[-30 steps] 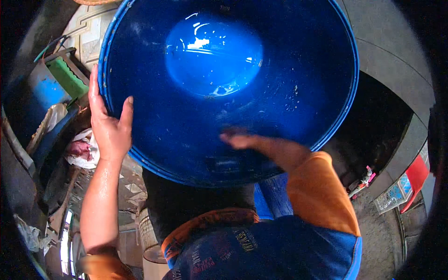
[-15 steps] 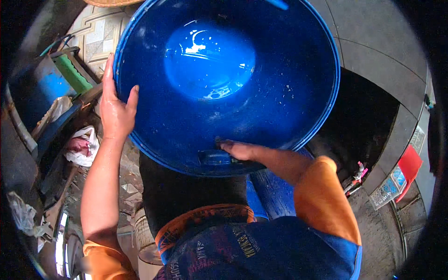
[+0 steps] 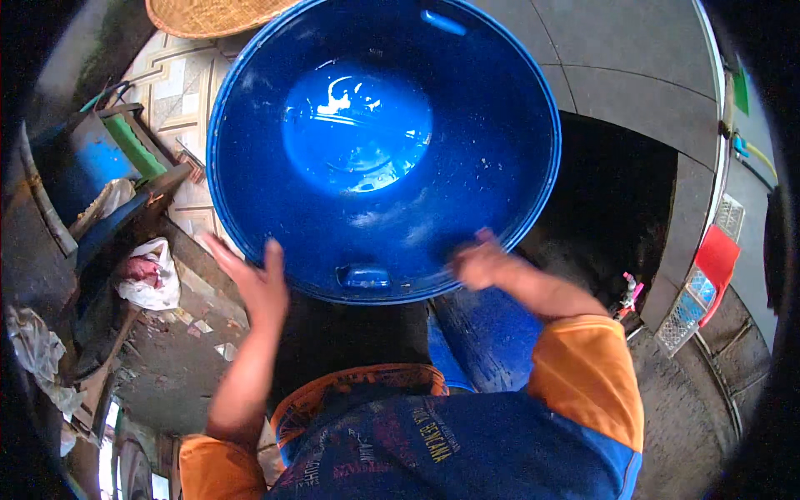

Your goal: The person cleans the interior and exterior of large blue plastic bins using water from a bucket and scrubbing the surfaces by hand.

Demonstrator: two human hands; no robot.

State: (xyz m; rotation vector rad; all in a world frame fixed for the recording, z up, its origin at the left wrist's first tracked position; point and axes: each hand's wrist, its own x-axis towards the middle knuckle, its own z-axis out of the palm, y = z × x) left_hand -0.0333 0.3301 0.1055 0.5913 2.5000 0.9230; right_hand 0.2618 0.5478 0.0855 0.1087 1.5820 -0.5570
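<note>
A big blue plastic drum (image 3: 367, 229) stands in front of me with its mouth facing up toward me. Wet light glints on its round bottom (image 3: 358, 125), and a moulded recess (image 3: 364, 277) sits in the near inner wall. My left hand (image 3: 260, 282) is at the near left rim, thumb and fingers apart, with nothing in it. Over the near right rim is my right hand (image 3: 482, 262). Motion smears its fingers, so whether they hold anything cannot be made out.
Another blue barrel (image 3: 492, 342) lies below my right hand. Behind the drum, a woven tray (image 3: 208, 15) rests on patterned tiles. A white plastic bag (image 3: 154, 279) is at the left. To the right are a tap (image 3: 631, 292), a red plastic piece (image 3: 717, 258) and a grey tiled ledge (image 3: 633, 92).
My left hand has slid down along the rim toward me. My right hand has left the recess and moved right to the rim. The drum appears smaller and shifted left in view.
</note>
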